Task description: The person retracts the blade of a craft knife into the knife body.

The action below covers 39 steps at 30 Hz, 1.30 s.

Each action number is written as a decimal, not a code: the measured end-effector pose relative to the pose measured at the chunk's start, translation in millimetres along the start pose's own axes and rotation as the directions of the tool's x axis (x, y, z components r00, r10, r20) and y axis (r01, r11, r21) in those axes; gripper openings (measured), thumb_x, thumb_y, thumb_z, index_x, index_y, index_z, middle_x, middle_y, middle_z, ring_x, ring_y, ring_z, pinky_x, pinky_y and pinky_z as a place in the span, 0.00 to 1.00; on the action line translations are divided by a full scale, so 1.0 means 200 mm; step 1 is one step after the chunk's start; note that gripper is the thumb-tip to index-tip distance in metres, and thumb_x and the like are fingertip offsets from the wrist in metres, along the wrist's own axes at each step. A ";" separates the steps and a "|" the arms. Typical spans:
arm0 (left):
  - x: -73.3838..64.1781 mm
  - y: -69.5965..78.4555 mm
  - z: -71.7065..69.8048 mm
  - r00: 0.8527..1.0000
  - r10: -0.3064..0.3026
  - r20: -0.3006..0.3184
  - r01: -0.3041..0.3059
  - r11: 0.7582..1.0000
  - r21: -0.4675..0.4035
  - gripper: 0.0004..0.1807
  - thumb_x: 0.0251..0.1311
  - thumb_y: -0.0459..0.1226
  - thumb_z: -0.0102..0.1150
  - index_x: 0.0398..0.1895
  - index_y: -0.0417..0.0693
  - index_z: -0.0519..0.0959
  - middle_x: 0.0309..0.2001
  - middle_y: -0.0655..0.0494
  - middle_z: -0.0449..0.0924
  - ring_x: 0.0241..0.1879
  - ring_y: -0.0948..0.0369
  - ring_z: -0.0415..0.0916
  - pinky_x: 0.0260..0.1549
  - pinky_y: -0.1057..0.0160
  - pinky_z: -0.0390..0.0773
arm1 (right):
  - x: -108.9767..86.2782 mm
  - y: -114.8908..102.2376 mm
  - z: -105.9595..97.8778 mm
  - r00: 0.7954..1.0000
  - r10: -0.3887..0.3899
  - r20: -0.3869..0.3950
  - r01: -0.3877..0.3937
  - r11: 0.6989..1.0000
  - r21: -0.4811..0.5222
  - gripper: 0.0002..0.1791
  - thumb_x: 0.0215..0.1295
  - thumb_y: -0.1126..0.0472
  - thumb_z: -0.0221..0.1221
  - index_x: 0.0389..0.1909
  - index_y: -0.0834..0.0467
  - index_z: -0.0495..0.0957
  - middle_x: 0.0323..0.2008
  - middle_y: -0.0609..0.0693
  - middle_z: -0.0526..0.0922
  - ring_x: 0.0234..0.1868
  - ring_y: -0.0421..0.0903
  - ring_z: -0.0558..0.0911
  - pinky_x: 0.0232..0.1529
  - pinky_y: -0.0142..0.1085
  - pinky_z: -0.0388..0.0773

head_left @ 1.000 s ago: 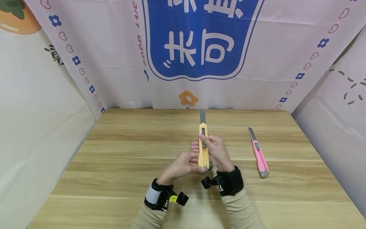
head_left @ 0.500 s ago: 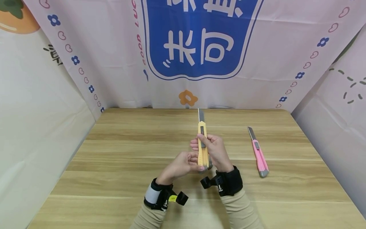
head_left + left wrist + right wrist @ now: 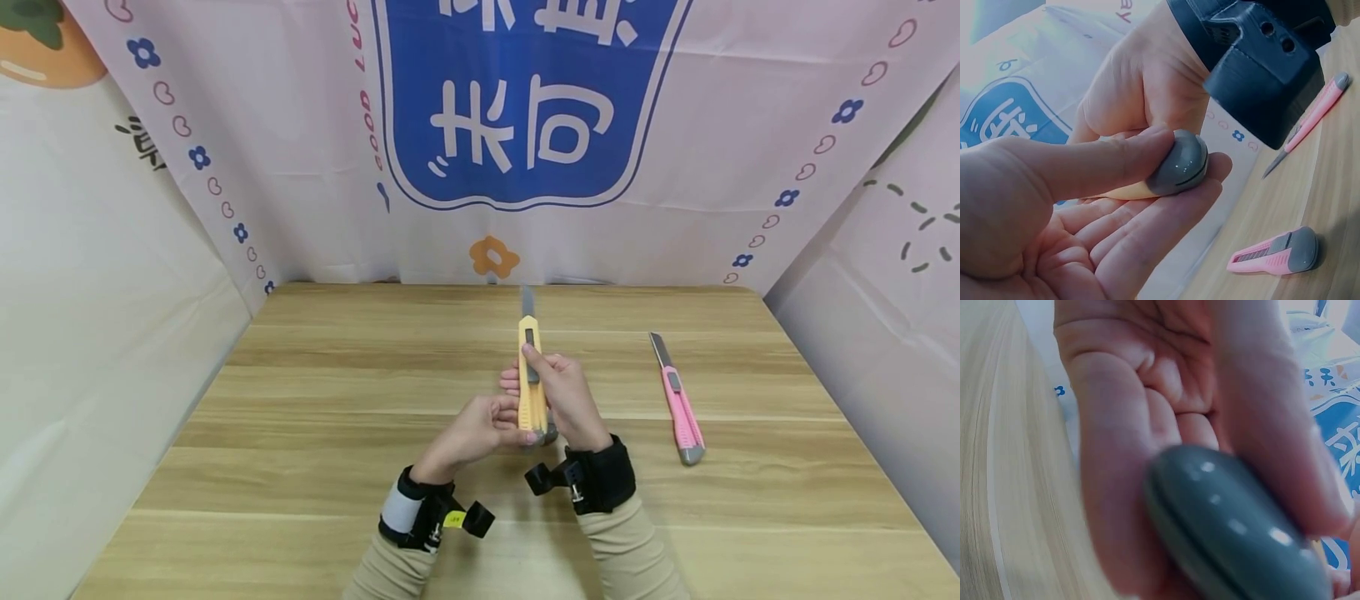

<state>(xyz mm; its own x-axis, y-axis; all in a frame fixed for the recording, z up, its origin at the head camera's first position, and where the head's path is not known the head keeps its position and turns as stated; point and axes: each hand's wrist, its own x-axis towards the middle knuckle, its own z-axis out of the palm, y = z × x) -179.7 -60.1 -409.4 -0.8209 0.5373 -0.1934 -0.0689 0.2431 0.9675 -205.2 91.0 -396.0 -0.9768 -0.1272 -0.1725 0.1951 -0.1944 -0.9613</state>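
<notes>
A yellow box cutter is held off the table, its grey blade extended toward the back wall. My left hand pinches its rear end. In the left wrist view the grey end cap sits between my left thumb and fingers; the right wrist view shows the cap up close. My right hand grips the body farther forward, thumb near the grey slider. One pink box cutter lies to the right, blade out. A second pink box cutter lies lower in the left wrist view.
The wooden table ends at a hanging pink cloth with a blue emblem. White printed cloths close off both sides. Each wrist wears a black strap with a camera.
My right thumb has slid slightly forward on the yellow box cutter. Its blade looks slightly turned and blurred now. The left hand's hold stays the same.
</notes>
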 end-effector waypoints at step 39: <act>-0.01 -0.01 0.00 1.000 0.012 0.023 -0.013 1.000 0.025 0.17 0.57 0.29 0.63 0.50 0.31 0.77 0.45 0.35 0.84 0.37 0.67 0.83 0.41 0.69 0.84 | -0.02 0.00 -0.01 0.999 -0.043 -0.018 0.044 0.998 0.048 0.24 0.68 0.52 0.58 0.46 0.72 0.77 0.25 0.45 0.88 0.30 0.42 0.88 0.38 0.37 0.88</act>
<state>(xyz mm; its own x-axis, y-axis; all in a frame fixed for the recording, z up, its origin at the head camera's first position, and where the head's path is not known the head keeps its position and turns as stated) -178.6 -60.8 -410.5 -0.8082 0.5589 -0.1856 -0.0445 0.2564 0.9656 -202.3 92.5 -395.0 -0.9858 -0.1009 -0.1344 0.1557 -0.2461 -0.9567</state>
